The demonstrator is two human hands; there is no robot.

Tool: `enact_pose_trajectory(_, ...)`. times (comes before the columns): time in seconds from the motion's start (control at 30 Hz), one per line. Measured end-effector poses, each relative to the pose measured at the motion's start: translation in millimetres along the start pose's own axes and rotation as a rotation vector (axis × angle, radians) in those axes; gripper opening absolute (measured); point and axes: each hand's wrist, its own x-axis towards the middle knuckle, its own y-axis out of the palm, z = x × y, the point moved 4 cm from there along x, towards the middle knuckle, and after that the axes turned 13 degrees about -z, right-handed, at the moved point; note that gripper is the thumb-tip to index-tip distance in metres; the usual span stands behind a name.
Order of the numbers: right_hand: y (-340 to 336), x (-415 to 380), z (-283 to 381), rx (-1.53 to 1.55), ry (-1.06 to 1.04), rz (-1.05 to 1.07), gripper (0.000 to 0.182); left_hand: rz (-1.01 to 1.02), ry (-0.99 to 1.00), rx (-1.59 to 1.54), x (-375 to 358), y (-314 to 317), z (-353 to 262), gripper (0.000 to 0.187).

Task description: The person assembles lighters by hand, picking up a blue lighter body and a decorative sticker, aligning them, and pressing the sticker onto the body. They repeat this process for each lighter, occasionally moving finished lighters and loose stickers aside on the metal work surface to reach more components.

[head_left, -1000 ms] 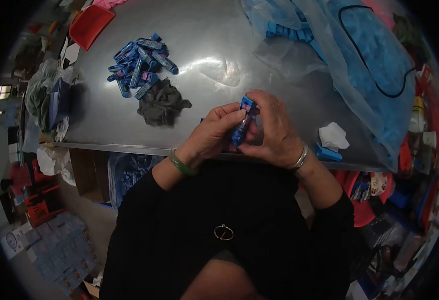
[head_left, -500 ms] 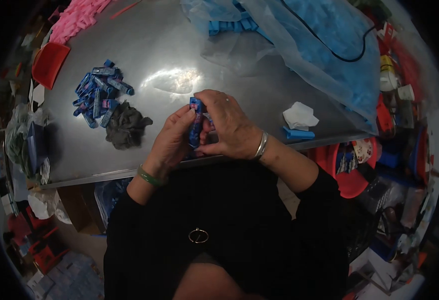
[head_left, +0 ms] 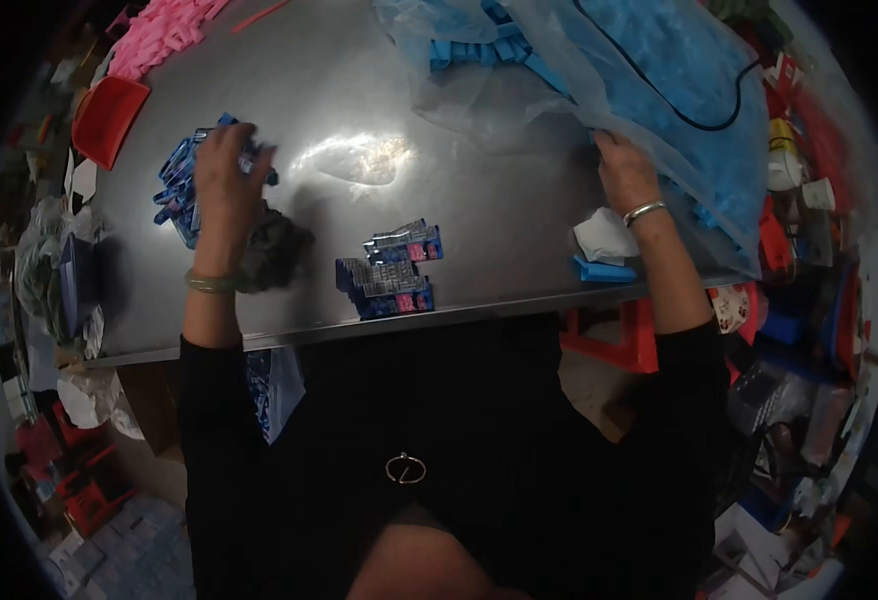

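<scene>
My left hand (head_left: 227, 185) is over the pile of blue printed packs (head_left: 177, 190) on the left, thumb and fingers apart; its fingertips are partly blurred. Beside its wrist lies a dark crumpled cloth (head_left: 277, 250). My right hand (head_left: 627, 175) has its fingers pinched at the edge of the clear plastic bag (head_left: 649, 120); a speck of blue shows at the fingertips, too small to name. Between the hands, flat blue and silver printed cards (head_left: 394, 280) lie near the table's front edge.
Blue pieces (head_left: 489, 50) spill at the bag's mouth. White crumpled paper (head_left: 604, 236) and a blue piece (head_left: 604, 270) lie below my right hand. A red scoop (head_left: 111, 120) and pink pieces (head_left: 164, 35) stand at the upper left. A black cable (head_left: 659, 95) crosses the bag.
My hands have parted from the blue printed pack they held at the middle. The left went to the left pile, the right to the bag. The flat cards between them now show.
</scene>
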Motion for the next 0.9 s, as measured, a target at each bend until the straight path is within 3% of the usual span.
enact_pose_trajectory(0.07,11,0,0,-0.073,-0.020,0.050,0.022,0.378,-0.401,-0.338,-23,12,-43,0.027)
enact_pose_trajectory(0.13,24,-2,3,-0.142,-0.044,0.093,0.021,0.537,-0.420,-0.478,-47,24,-81,0.028)
enact_pose_trajectory(0.23,32,-7,3,-0.296,-0.052,0.032,0.028,0.561,-0.310,-0.473,-72,32,-114,0.029)
enact_pose_trajectory(0.3,41,-10,-2,-0.332,-0.005,0.227,0.025,0.521,-0.224,-0.477,-76,33,-126,0.029)
enact_pose_trajectory(0.33,41,-9,-1,-0.330,-0.008,0.225,0.025,0.519,-0.227,-0.473,-79,35,-126,0.029)
enact_pose_trajectory(0.43,31,-7,6,-0.261,-0.052,0.226,0.025,0.495,-0.191,-0.445,-85,42,-123,0.025)
enact_pose_trajectory(0.5,16,-4,30,0.021,-0.242,0.096,0.027,0.512,-0.235,-0.525,-89,48,-119,0.022)
enact_pose_trajectory(0.6,-10,1,70,0.146,-0.335,0.073,0.028,0.528,-0.225,-0.492,-91,52,-119,0.019)
enact_pose_trajectory(0.73,-13,-2,74,0.171,-0.311,0.006,0.017,0.554,-0.143,-0.473,-86,52,-120,0.012)
enact_pose_trajectory(0.8,5,-12,55,0.071,-0.239,0.214,0.029,0.500,-0.064,-0.475,-86,50,-120,0.006)
enact_pose_trajectory(0.9,4,-18,50,0.009,-0.214,0.246,0.030,0.455,-0.031,-0.451,-86,43,-123,0.003)
